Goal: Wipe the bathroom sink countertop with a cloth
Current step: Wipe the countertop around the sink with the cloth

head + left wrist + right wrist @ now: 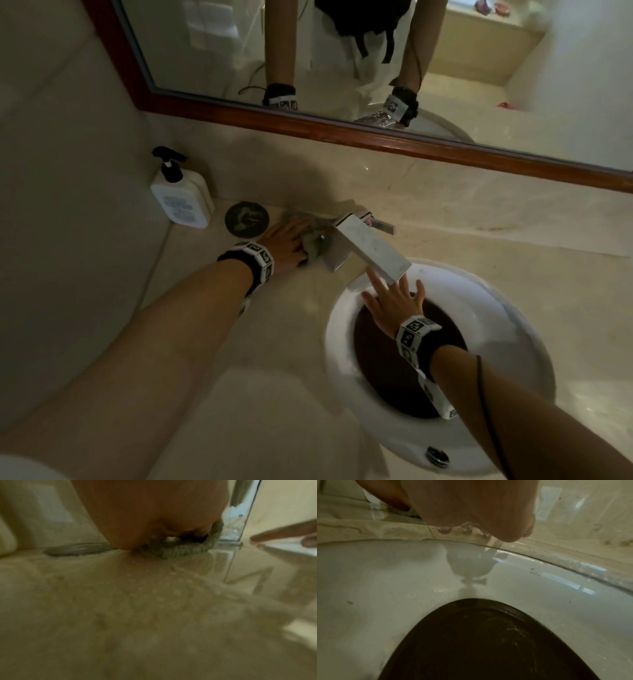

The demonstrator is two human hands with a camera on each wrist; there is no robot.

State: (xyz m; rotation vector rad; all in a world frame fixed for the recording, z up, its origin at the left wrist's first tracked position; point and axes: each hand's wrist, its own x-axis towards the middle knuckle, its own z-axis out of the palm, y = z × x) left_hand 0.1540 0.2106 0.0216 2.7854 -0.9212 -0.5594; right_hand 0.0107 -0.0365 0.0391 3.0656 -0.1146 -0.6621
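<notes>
A bunched grey-green cloth (317, 244) lies on the beige stone countertop (274, 342), just left of the square chrome faucet (370, 246). My left hand (286, 241) holds the cloth down against the counter, fingers curled into it. In the left wrist view the cloth (180, 550) sits under my palm (145, 513), touching the faucet base (231, 531). My right hand (394, 301) rests with spread fingers on the back rim of the white sink (496, 308), under the spout, holding nothing. The right wrist view shows the white rim (385, 574) and the dark basin (488, 642).
A white pump bottle (181, 195) stands in the back left corner. Beside it, close to my left hand, lies a dark round disc (246, 219). A wood-framed mirror (308, 126) runs along the wall behind. Water droplets dot the counter (154, 601).
</notes>
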